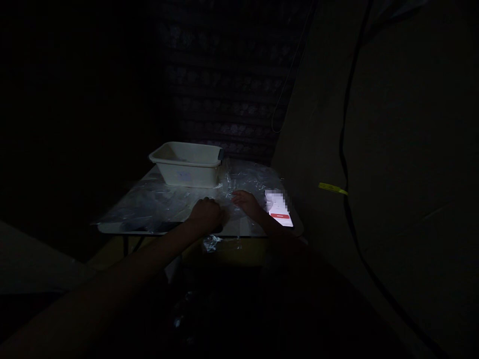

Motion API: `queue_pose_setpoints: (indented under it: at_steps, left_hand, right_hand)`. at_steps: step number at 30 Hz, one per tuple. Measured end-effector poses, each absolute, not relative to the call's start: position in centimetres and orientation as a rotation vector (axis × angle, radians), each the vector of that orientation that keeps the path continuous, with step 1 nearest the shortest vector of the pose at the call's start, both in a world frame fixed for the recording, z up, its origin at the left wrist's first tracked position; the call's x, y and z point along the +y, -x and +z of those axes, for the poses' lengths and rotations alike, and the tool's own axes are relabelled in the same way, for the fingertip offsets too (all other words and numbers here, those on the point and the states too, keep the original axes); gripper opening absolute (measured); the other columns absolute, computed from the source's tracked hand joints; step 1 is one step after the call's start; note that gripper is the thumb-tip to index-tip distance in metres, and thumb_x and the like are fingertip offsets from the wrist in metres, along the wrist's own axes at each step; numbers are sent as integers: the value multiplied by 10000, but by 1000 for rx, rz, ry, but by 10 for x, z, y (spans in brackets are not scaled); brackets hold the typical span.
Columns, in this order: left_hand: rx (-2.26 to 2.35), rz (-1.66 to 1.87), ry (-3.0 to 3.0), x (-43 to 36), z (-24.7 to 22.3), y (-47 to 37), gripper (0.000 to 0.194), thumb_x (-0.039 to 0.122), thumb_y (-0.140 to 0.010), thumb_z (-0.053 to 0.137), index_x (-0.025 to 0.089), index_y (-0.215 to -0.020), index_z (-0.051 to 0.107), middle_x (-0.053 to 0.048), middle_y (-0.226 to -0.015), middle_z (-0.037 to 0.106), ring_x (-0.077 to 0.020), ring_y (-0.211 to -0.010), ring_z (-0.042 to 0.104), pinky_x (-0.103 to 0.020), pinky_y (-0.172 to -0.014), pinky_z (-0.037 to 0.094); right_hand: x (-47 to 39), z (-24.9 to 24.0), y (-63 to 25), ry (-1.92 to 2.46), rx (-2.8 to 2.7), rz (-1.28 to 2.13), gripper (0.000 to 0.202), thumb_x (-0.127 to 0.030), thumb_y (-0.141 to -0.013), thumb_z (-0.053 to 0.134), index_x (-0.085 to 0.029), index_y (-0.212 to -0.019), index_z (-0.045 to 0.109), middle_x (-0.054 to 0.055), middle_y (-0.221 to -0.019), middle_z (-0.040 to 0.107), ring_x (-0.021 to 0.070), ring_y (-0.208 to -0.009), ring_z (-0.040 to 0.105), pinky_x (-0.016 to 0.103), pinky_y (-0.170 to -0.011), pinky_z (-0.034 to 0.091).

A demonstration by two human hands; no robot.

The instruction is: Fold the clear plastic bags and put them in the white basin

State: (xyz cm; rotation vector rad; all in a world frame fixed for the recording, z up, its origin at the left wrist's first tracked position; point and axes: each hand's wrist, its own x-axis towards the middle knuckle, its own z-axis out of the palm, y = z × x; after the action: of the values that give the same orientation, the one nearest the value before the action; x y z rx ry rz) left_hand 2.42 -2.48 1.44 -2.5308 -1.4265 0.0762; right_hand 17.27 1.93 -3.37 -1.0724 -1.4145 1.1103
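Observation:
Across a small table (247,229) spreads thin clear plastic (160,197), crumpled and shiny. My left hand (207,213) rests over it near the front edge, fingers curled closed; what they hold, if anything, is hidden. My right hand (247,202) is just to the right, its fingers stretched leftward and slightly apart over the plastic, with nothing visible in them. Close beside the right wrist lies a phone (280,212) with its screen lit. Under and left of my left hand is a dark flat thing (159,227), too dim to name.
A pale plastic tub (187,172) stands at the back left of the table, a dark piece (221,154) on its rim. Some plastic (212,243) hangs past the front edge. To the right, a dark cord (345,149) with a yellow tag (332,188) runs down a sloping surface.

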Motion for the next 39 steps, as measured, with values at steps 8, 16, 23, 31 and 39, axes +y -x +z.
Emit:
queue_pose_setpoints:
  at_steps: [8,16,23,31,39]
  left_hand:
    - [-1350,-81,2575,-12,5,-21,331,207,-679,404,103,-990,445,-105,-898,534,-198,-831,468,-286,-668,356]
    - [-1272,-203,2597,1,2,-30,356,225,-681,420,116,-1019,421,-104,-969,505,-207,-914,427,-305,-725,332]
    - [-1200,-274,2567,4,-8,-45,400,219,-703,385,95,-1083,361,-122,-1077,441,-209,-998,368,-313,-784,294]
    - [-1069,-109,2522,18,-12,-37,312,136,-748,288,98,-1007,459,-108,-1064,477,-208,-1024,360,-353,-845,228]
    - [-1049,-106,2514,17,-10,-33,329,119,-734,291,82,-1007,471,-126,-1058,477,-221,-1014,366,-378,-855,210]
  right_hand:
    - [1,-19,-177,1362,-1938,438,370,-123,-579,419,-156,-944,472,56,-886,543,144,-813,489,291,-719,365]
    - [-14,-5,-175,1820,-2339,-224,274,-348,-618,470,-156,-797,549,97,-863,559,232,-868,440,377,-745,253]
    - [-12,-7,-168,1806,-2341,-280,223,-200,-721,333,-137,-761,542,100,-762,597,198,-749,511,344,-703,256]
    - [-13,-9,-172,1822,-2334,-280,208,-170,-721,326,-140,-778,524,101,-751,595,190,-737,520,326,-688,254]
    - [-16,-9,-177,1736,-2402,-217,175,-161,-672,381,-156,-767,528,74,-809,575,180,-807,474,321,-718,234]
